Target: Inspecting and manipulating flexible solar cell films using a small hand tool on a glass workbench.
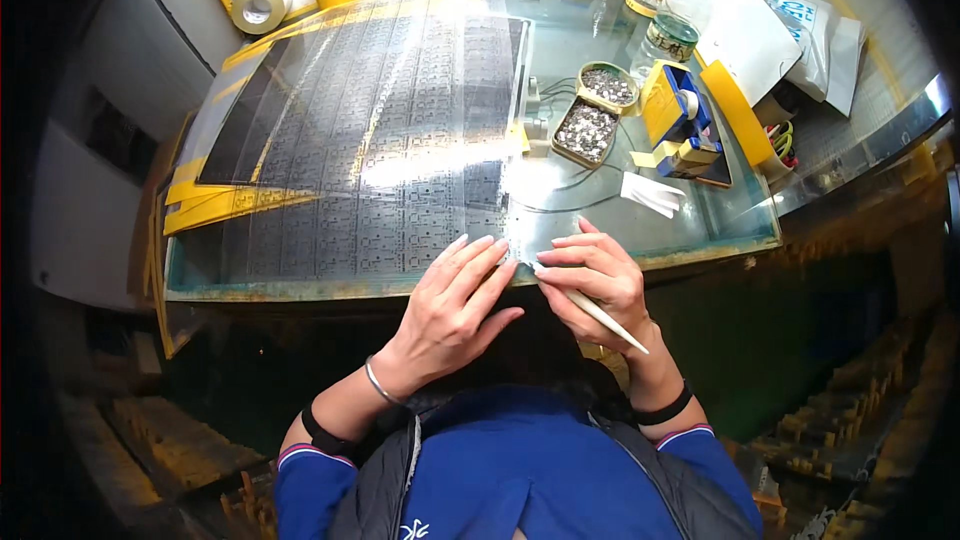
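A large transparent film sheet (360, 240) printed with dark circuit patterns lies over the glass table, its near right corner close to my hands. My left hand (450, 305) rests with outstretched fingers on that corner, palm down and thumb apart. Just to its right, my right hand (605, 280) grips a cream, tapered stick (606, 321) like a tool handle. The stick's pointed end slants toward me, and its other end is hidden by the fingers. Both hands' fingertips nearly meet at the sheet's right edge.
Two small containers of pale bits (584, 133) stand right of the sheet, near a blue tape dispenser (700, 125) and folded white paper (652, 195). A glass jar (671, 38) and tape rolls (258, 9) sit farther back. The glass table's front edge (300, 291) runs before me.
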A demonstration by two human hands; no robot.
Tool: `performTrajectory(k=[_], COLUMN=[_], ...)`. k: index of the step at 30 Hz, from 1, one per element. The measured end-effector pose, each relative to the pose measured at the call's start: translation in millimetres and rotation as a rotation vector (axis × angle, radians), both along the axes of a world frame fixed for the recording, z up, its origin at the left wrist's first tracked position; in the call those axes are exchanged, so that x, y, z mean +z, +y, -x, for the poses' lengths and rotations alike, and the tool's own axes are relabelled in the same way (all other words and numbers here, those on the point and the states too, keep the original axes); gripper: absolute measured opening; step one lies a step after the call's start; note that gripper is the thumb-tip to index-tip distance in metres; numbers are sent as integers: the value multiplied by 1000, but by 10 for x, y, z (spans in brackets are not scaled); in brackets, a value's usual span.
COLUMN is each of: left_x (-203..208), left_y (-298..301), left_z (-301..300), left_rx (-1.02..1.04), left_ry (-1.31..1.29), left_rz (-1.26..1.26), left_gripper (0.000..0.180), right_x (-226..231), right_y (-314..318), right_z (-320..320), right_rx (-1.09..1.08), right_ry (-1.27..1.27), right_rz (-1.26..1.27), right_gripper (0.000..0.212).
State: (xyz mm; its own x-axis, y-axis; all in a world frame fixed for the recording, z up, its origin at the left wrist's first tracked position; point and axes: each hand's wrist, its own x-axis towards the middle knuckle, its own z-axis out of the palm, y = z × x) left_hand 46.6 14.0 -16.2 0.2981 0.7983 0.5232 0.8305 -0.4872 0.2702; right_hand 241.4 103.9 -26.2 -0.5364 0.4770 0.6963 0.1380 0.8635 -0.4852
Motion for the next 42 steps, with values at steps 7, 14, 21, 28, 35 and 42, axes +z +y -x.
performTrajectory(k=[7, 14, 21, 28, 35, 42], left_x=[-74, -61, -34, -26, -8, 50], left_y=[29, 25, 62, 95, 104, 268], left_z=[3, 6, 17, 13, 31, 99], left_rx=[14, 38, 47, 32, 40, 71], left_ry=[-59, -71, -81, -133, -154, -208], left_rz=[-27, -7, 6, 19, 9, 52], left_gripper=[44, 41, 37, 35, 30, 14], right_x=[-26, -57, -87, -139, -118, 6], right_y=[-7, 22, 8, -51, -77, 102], right_z=[2, 40, 89, 132, 161, 214], right_rx=[-27, -38, -68, -137, -176, -93], right_ry=[-13, -4, -4, -1, 39, 43], right_rz=[67, 34, -19, -59, -13, 359], right_gripper=[19, 18, 19, 21, 15, 18])
